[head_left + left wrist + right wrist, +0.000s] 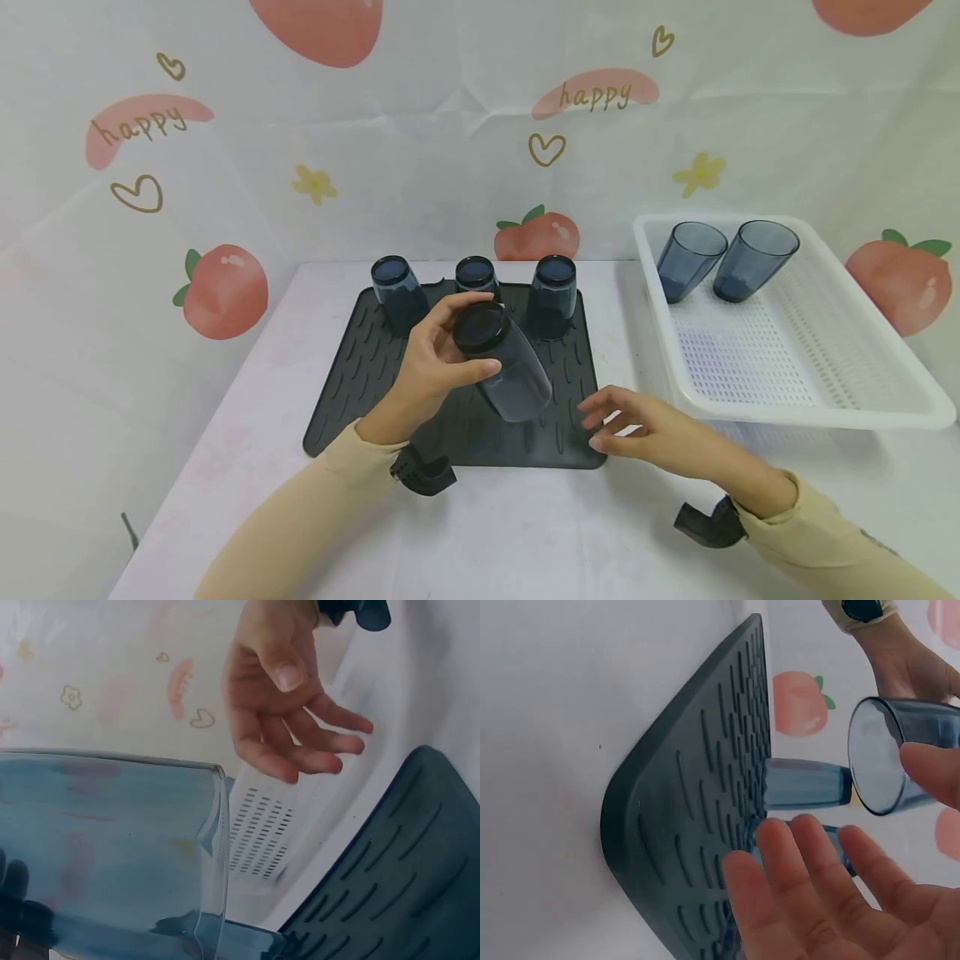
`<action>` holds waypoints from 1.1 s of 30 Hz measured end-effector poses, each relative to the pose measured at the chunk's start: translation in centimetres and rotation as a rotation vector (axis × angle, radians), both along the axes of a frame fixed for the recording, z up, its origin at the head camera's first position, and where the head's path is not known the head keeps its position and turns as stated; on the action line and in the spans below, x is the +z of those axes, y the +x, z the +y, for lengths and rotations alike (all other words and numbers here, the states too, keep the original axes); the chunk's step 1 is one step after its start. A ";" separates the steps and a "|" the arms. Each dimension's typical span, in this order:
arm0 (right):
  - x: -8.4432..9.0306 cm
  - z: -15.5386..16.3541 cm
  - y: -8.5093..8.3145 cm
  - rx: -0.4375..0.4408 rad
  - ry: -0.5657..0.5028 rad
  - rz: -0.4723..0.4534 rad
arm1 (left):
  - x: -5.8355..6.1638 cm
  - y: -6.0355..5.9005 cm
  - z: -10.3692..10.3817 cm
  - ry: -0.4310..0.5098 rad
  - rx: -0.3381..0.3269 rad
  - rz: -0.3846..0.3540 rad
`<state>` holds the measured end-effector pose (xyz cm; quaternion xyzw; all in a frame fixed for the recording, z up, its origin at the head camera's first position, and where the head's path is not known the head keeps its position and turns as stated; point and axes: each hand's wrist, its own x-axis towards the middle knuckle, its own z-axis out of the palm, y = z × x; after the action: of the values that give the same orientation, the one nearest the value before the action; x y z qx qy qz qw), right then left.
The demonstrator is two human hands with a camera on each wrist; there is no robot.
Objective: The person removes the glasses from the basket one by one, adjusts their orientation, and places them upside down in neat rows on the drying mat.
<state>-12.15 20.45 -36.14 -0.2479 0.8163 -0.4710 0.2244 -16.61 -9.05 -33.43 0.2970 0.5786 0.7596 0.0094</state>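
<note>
Tinted blue tumbler [517,379] hangs tilted, base raised, above the ribbed drying mat [480,446], its base end gripped between the left hand's [429,358] thumb and fingers. The right hand [660,429] is relaxed, fingers parted, holding nothing. A firm, gentle grip, clear of three upturned tumblers [553,292], should suit; two others [753,258] lean inside the white basket [810,415].
</note>
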 end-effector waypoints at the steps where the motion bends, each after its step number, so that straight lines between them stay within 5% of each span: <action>1: 0.0 0.0 0.0 0.002 0.007 0.004 | -0.1 0.0 -0.2 -0.003 0.004 -0.001; 16: 0.2 0.5 0.3 0.057 0.078 -0.022 | 0.1 0.6 -3.3 -0.043 0.097 -0.017; 33: -0.2 0.8 0.4 0.068 0.083 -0.023 | -0.4 1.4 -7.9 -0.154 0.324 -0.079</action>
<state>-11.77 21.27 -36.38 -0.2606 0.8237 -0.4315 0.2596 -15.24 -16.95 -33.81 0.1686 0.6744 0.7156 -0.0676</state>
